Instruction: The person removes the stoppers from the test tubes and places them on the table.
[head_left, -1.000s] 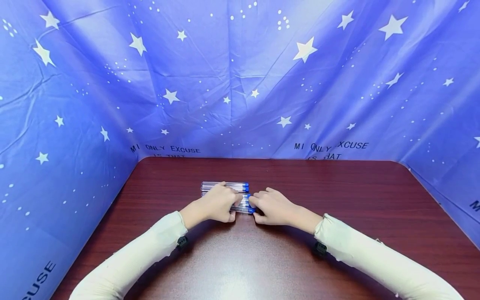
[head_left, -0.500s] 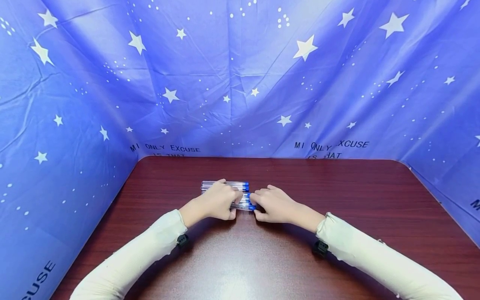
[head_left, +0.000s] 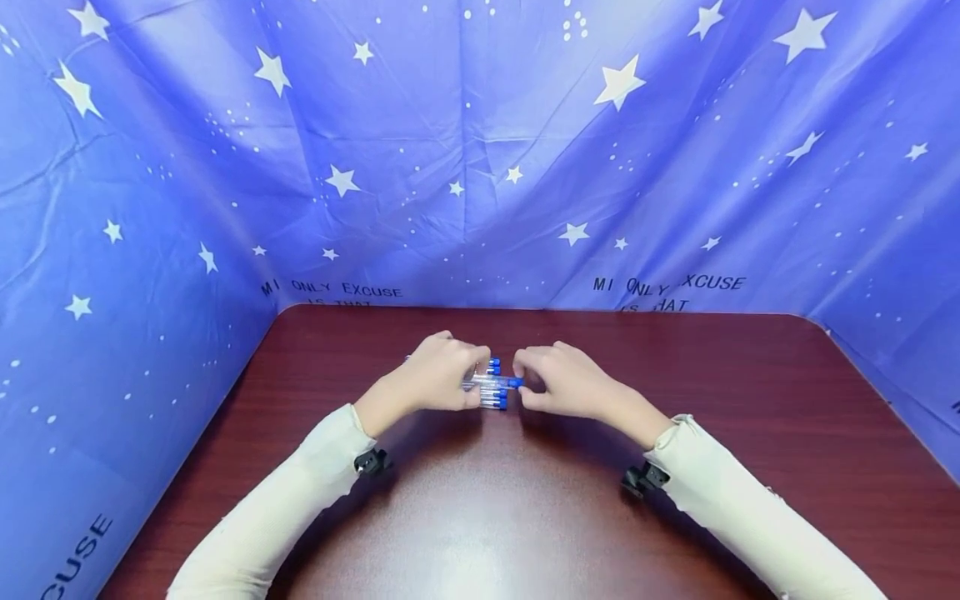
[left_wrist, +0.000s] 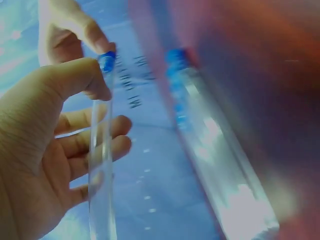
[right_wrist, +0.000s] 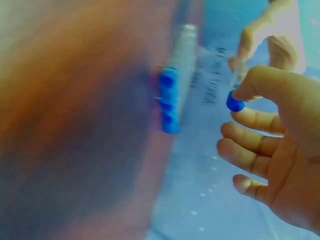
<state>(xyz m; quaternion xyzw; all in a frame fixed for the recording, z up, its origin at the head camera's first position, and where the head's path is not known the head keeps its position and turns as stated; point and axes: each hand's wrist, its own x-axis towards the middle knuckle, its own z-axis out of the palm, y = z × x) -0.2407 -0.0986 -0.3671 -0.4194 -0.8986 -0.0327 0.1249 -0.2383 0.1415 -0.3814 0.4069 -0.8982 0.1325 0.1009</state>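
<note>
My left hand pinches a clear test tube between thumb and index finger, near its capped end. In the left wrist view its other fingers lie behind the tube. The thumb and index finger of my right hand are at the tube's blue cap, pinching it. This tube is raised off the table, with its cap toward the right. Below it, a row of clear test tubes with blue caps lies side by side, partly hidden by my left hand in the head view.
The dark red wooden table has a glossy top. Behind it and at its sides hangs a blue curtain with white stars and black lettering. Each sleeve has a small black wrist camera beside its cuff.
One test tube has come up out of the row, lifted by both hands. The hands have risen and moved slightly away from the body. The other tubes stay on the table.
</note>
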